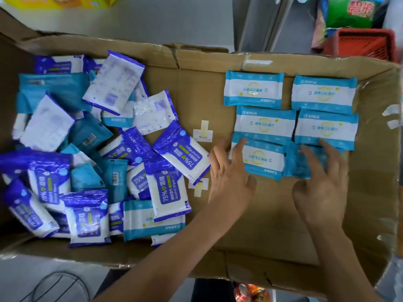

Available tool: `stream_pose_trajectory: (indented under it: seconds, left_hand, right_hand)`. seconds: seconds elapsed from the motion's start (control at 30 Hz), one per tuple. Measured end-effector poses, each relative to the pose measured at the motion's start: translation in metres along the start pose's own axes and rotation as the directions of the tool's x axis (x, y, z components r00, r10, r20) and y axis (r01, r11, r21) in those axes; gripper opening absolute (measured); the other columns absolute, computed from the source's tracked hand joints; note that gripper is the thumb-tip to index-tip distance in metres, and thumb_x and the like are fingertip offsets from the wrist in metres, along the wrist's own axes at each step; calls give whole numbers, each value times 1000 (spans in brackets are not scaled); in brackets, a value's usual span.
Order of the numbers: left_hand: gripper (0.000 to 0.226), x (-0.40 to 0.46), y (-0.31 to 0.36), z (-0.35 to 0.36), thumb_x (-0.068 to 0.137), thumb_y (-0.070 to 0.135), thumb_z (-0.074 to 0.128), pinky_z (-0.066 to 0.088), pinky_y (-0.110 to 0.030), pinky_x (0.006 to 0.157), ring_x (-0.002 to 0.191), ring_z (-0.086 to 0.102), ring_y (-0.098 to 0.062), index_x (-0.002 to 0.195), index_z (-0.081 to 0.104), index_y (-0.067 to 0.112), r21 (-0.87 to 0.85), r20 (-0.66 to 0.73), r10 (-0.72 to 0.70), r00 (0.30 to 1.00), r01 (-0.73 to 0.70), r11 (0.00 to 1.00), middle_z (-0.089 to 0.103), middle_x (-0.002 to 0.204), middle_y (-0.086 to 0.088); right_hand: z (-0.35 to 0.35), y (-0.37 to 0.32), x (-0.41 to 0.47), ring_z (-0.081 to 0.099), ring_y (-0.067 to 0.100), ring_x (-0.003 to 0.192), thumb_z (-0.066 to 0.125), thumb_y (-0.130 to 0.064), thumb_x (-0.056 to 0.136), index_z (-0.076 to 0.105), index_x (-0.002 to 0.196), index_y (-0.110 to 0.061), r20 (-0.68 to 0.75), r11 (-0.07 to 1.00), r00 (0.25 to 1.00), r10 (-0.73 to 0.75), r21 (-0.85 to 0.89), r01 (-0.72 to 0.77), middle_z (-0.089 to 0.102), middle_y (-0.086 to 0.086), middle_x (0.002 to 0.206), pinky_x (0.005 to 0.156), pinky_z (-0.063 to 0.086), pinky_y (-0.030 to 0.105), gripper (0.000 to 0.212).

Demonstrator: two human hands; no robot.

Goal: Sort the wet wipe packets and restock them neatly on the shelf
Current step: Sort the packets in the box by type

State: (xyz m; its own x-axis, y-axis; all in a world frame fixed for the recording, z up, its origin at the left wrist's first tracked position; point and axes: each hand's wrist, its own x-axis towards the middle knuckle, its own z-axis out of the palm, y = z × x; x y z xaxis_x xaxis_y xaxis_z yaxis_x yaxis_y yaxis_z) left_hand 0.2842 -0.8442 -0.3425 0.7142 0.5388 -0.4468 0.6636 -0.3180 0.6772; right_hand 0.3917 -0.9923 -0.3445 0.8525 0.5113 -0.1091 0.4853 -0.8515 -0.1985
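A large open cardboard box point(189, 90) holds a jumbled pile of dark-blue alcohol wipe packets point(168, 192) and light-blue packets at the left. On the right, several light-blue and white packets point(254, 89) lie flat in two neat columns. My left hand point(229, 173) rests with spread fingers on the near packet of the left column point(265, 159). My right hand point(322, 182) hovers, fingers apart, over a blurred light-blue packet point(305, 162) at the near end of the right column. Neither hand grips a packet.
Two taped paper tabs point(202, 131) stick to the box floor between pile and rows. A red plastic basket point(362, 43) and green packaging stand beyond the box at top right. Bare cardboard lies near my forearms.
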Motion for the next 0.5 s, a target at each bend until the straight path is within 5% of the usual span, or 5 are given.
stream_pose_trajectory:
  seconds: [0.1, 0.27, 0.37, 0.5]
  left_hand:
    - [62, -23, -31, -36, 81, 8, 66, 39, -33, 107, 128, 28, -14, 133, 42, 30, 71, -100, 94, 991, -87, 994, 29, 136, 6]
    - [43, -67, -116, -118, 80, 2, 67, 43, -36, 96, 111, 47, -20, 116, 53, 20, 240, -154, 41, 987, -3, 971, 49, 120, 2]
    - [56, -89, -153, -152, 78, 13, 74, 45, -42, 100, 120, 50, -24, 128, 50, 21, 377, -78, -26, 997, 54, 925, 49, 131, 2]
    - [85, -90, -176, -169, 79, 20, 74, 44, -49, 105, 132, 41, -28, 152, 31, 19, 580, 55, 34, 998, -59, 813, 28, 158, 3]
  right_hand:
    - [1, -33, -18, 42, 34, 126, 63, 10, 73, 56, 127, -8, -101, 987, 995, 21, 163, -5, 48, 16, 135, 102, 41, 44, 58]
    - [21, -121, -66, 59, 12, 93, 61, -11, 91, 63, 106, -18, 199, 845, 962, -189, 532, 56, 62, -3, 102, 82, 51, 29, 16]
    - [41, -176, -100, 52, 7, 108, 63, -28, 91, 57, 116, -24, 317, 810, 895, -314, 582, 79, 57, -8, 115, 90, 48, 26, 26]
    - [60, -217, -128, 42, 21, 123, 80, -40, 71, 52, 128, -25, 352, 845, 783, -512, 367, 388, 45, -5, 136, 96, 47, 38, 66]
